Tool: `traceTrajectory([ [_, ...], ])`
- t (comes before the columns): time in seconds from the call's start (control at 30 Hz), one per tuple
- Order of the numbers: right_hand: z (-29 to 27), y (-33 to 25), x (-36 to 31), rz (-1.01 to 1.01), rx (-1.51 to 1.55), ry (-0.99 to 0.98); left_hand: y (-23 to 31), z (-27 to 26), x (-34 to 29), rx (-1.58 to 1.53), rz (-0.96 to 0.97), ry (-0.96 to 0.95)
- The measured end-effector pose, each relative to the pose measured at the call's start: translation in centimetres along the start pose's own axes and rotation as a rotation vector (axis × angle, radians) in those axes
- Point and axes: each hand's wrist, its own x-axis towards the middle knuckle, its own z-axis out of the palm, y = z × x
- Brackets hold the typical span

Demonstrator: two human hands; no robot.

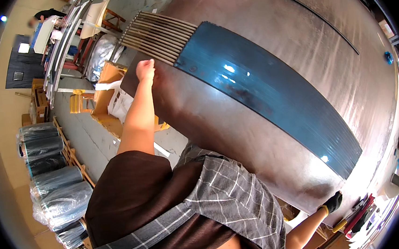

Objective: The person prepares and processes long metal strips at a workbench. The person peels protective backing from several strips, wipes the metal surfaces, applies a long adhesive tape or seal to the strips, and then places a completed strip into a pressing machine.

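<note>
Blue glossy sheet (262,91): flat along the metallic worktable (207,110)
Tan rods (157,36): parallel row at the sheet's left end
Left hand (146,70): bare, curled closed just beside the rods; cannot tell if anything is inside
Right hand (333,202): black-gloved, near the sheet's right end; cannot tell whether its fingers are together
Plastic-wrapped rolls (65,200): stacked at left

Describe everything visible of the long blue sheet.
The long, glossy dark blue sheet lies on the brownish, metallic-looking worktop, slanting from upper left to lower right, its long edges curved in this view. It looks like smooth plastic, with bright reflections and fine parallel lines near its right end. Thin tan slats adjoin its left end. The black-gloved right hand is near its lower right corner, apparently not touching.
</note>
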Motion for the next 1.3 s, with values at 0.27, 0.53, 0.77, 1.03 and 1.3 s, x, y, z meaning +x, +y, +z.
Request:
traceTrajectory([
  [0.27, 3.0, -12.1, -21.1, 0.409, 0.794, -0.078, -2.4, -2.3, 11.9, 0.079, 0.259, 0.134],
  [0.53, 15.8, -30.9, -36.3, 0.434, 0.936, -0.299, -0.7, -4.1, 14.6, -0.394, -0.121, -0.235],
  [0.77, 17.3, -42.6, -37.7, 0.705, 1.394, -0.416, 3.4, -10.1, 10.1, -0.581, -0.078, -0.282],
  [1.03, 16.7, -41.7, -42.5, 0.768, 1.121, -0.508, -3.0, -13.2, 12.5, -0.486, -0.215, -0.334],
  [1.3, 10.8, -41.4, -43.0, -0.206, -0.194, -0.194, -5.2, -11.4, 12.3, -0.183, -0.194, -0.342],
])
